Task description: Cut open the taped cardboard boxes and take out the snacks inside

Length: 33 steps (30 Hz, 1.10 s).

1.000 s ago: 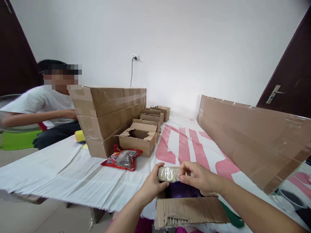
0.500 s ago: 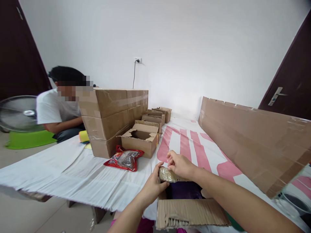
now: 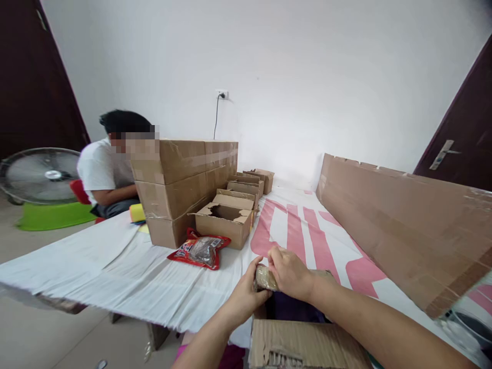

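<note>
A shiny, film-covered bundle [image 3: 265, 277] sat at the far side of an open cardboard box [image 3: 307, 338], just beyond a dark purple thing [image 3: 294, 307] inside it. The left hand [image 3: 248, 288] gripped the bundle's left end, thumb below and fingers along the top. The right hand [image 3: 289, 274] lay over the bundle's other part, its fingers curled and drawn together at the upper edge; whether they pinched the film or only pressed on it, I could not tell. The box stood at the near edge of a table spread with a white cloth [image 3: 96, 277] bearing large pink marks. Left of the hands, well apart from them, a red packet [image 3: 202, 252] with a clear window lay flat, just before an open-topped carton [image 3: 223, 226]. More open cartons ran in a row behind that one, alongside a stack of taped boxes [image 3: 184, 164]. A tall cardboard panel [image 3: 395, 225] leaned outward along the right side. Beyond the stack, a person in a white shirt [image 3: 102, 161] bent forward, near a round fan [image 3: 42, 174] and a green basin [image 3: 56, 216].
</note>
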Available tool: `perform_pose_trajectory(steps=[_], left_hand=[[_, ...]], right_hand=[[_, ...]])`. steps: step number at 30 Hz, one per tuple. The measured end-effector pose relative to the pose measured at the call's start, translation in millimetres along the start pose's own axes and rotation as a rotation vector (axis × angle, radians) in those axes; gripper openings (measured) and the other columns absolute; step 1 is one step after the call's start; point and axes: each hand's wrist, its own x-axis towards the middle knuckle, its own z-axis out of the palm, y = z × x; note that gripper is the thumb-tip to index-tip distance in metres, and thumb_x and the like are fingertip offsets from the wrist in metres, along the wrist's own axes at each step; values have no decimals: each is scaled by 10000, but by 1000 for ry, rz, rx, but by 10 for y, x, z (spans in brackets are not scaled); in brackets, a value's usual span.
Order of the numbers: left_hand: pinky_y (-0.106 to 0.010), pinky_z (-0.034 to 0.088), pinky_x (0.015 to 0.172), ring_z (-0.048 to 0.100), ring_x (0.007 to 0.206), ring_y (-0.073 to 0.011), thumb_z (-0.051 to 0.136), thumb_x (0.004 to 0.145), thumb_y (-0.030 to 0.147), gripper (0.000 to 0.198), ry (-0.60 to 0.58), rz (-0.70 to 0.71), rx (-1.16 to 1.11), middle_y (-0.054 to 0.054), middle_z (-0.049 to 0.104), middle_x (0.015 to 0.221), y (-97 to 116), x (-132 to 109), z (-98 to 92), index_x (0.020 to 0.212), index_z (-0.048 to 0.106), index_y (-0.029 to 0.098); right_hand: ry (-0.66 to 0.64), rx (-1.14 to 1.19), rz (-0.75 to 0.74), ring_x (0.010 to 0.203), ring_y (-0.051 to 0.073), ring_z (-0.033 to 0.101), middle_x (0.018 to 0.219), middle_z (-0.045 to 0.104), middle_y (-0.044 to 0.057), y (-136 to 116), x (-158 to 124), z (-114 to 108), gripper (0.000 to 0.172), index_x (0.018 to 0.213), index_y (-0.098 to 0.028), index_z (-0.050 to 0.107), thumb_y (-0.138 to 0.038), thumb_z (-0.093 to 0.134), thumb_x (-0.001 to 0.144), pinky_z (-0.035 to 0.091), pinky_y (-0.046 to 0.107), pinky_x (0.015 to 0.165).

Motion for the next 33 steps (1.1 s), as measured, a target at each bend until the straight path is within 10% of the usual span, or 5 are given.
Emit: perform_pose_trajectory(steps=[17, 33], left_hand=[[-347, 393, 930, 549, 1066, -248, 585, 587, 112, 735, -49, 3, 9, -94, 581, 1190, 70, -42, 24, 1299, 408, 146], [-322, 391, 901, 547, 996, -217, 595, 583, 81, 759, -152, 3, 33, -49, 577, 1087, 72, -74, 90, 1311, 411, 184]], right_hand=[[34, 603, -18, 650, 130, 473, 779, 488, -23, -124, -331, -232, 183, 856, -234, 341, -95, 453, 816, 397, 264, 617], [-19, 640, 40, 687, 130, 450, 820, 492, -10, -277, -803, -455, 165, 835, -240, 326, -112, 429, 857, 397, 269, 643]])
